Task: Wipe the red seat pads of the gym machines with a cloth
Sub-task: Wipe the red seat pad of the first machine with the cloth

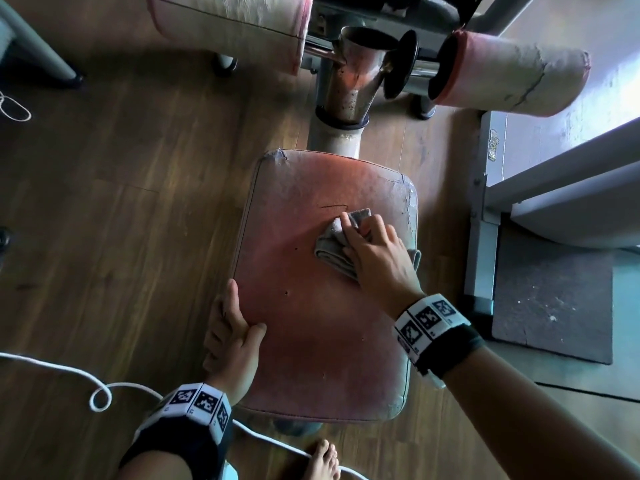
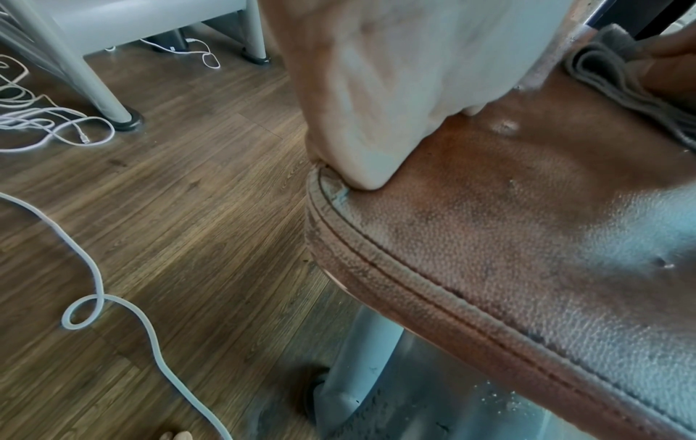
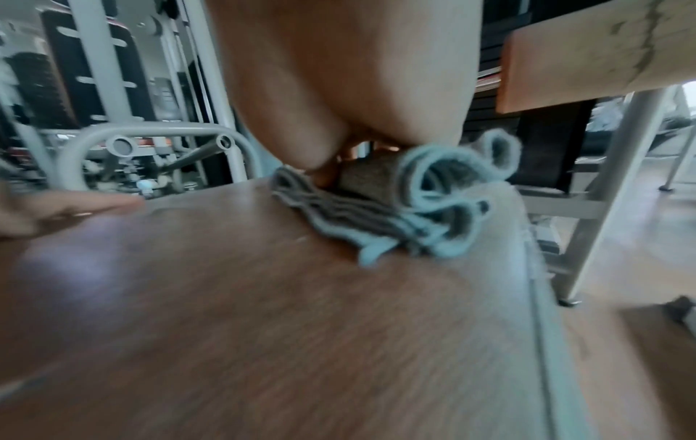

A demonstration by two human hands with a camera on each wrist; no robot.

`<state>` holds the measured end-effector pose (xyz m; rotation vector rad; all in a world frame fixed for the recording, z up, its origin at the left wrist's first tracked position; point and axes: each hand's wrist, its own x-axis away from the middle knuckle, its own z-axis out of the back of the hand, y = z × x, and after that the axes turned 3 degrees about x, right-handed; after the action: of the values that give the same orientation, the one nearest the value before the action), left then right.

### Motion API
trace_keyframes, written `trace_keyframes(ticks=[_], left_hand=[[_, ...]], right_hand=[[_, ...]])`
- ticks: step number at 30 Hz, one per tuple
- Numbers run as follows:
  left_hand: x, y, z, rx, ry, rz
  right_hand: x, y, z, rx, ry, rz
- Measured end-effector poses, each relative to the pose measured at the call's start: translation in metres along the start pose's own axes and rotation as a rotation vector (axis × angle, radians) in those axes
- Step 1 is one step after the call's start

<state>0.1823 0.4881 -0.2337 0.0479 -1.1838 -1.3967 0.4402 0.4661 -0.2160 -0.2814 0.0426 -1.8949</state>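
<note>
The worn red seat pad (image 1: 311, 323) fills the middle of the head view, with small holes in its skin and frayed far corners. My right hand (image 1: 367, 244) grips a folded grey cloth (image 1: 330, 242) and presses it onto the pad's far right part. In the right wrist view the cloth (image 3: 414, 214) bunches under my fingers on the pad (image 3: 263, 327). My left hand (image 1: 242, 320) holds the pad's left edge, thumb on top and fingers down the side. The left wrist view shows that hand (image 2: 376, 89) on the stitched edge (image 2: 395, 277), the cloth (image 2: 617, 86) beyond.
Two cracked pink roller pads (image 1: 228, 26) (image 1: 512, 77) flank a rusty metal post (image 1: 349, 84) just beyond the seat. A grey machine frame (image 1: 485, 202) and black mat (image 1: 554, 299) lie right. A white cable (image 1: 100, 396) loops on the wooden floor by my bare foot (image 1: 323, 462).
</note>
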Motion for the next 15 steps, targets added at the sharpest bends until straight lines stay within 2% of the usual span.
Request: trace_keyframes(ticks=[6, 12, 15], left_hand=[[0.000, 0.003, 0.001, 0.007, -0.002, 0.016], [0.001, 0.005, 0.002, 0.020, -0.012, 0.018], [0.002, 0.008, 0.003, 0.004, -0.012, 0.024]], right_hand=[[-0.021, -0.003, 0.003, -0.030, 0.000, -0.104], [0.002, -0.008, 0.000, 0.006, -0.023, 0.011], [-0.018, -0.005, 0.004, 0.008, -0.029, -0.061]])
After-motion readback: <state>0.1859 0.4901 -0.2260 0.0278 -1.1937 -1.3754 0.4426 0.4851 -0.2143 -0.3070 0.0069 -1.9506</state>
